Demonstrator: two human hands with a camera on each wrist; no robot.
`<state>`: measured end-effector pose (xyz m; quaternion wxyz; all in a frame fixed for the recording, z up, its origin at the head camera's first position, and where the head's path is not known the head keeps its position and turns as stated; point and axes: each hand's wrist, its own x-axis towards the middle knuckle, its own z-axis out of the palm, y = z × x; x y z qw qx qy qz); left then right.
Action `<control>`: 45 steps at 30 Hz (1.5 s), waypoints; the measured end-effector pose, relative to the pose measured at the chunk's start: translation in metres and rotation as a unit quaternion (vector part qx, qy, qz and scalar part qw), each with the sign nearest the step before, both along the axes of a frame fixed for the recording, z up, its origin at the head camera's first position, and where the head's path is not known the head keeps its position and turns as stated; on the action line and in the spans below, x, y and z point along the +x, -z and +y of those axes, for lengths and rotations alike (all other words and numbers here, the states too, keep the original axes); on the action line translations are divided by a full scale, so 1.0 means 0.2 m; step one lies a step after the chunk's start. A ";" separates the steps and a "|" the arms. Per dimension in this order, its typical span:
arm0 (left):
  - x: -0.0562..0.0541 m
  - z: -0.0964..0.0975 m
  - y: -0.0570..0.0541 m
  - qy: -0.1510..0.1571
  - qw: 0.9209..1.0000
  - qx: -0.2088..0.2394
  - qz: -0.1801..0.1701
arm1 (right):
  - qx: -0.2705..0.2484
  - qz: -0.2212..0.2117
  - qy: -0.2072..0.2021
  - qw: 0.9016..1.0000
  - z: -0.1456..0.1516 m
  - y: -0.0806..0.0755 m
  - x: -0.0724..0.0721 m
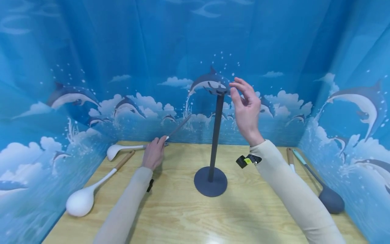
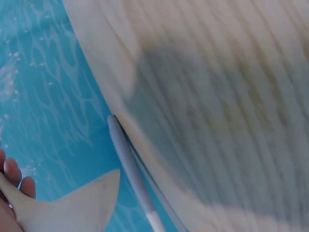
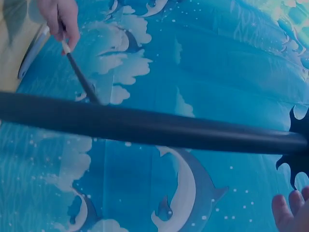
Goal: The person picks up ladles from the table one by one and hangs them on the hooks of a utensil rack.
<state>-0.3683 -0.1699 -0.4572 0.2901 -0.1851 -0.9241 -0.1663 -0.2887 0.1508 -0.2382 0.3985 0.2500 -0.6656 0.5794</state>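
My left hand [image 1: 154,153] grips a pale utensil by its neck, with its grey handle [image 1: 179,126] sloping up and away. In the left wrist view its flared, flat pale head [image 2: 72,208] looks like a spatula's; the fingers curl round the neck. My right hand [image 1: 247,110] is raised beside the top of a dark utensil stand, fingers slightly bent and holding nothing. That stand has a round base, an upright pole [image 1: 216,135] and a hooked top [image 3: 300,145]. The right fingertips [image 3: 282,205] are close to the hooks; whether they touch, I cannot tell.
A white ladle [image 1: 114,150] lies along the back left table edge, its grey handle [image 2: 128,159] by the curtain. Nearer is a big white ladle [image 1: 80,201] with a wooden handle. At the right lie a dark ladle [image 1: 331,200] and a wooden-handled utensil [image 1: 290,156], partly behind the sleeve.
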 end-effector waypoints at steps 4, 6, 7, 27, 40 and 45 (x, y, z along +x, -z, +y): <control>0.00 0.03 -0.03 0.015 1.000 0.009 0.026 | 0.009 -0.010 -0.021 1.000 0.00 -0.02 -0.01; 0.00 0.04 -0.04 0.018 0.999 0.013 0.038 | 0.007 -0.009 -0.027 1.000 -0.01 -0.02 -0.02; 0.00 0.05 -0.05 0.018 0.999 0.014 0.042 | 0.007 -0.007 -0.026 1.000 -0.01 -0.02 -0.02; 0.05 0.16 -0.17 0.064 0.993 0.098 0.014 | -0.009 -0.016 -0.022 1.000 -0.02 -0.02 -0.06; 0.08 0.25 -0.29 0.099 0.986 0.134 0.023 | 0.007 0.036 -0.017 0.999 -0.01 -0.01 -0.07; 0.09 0.29 -0.34 0.109 0.984 0.139 0.029 | 0.014 0.039 -0.011 0.999 -0.01 -0.01 -0.07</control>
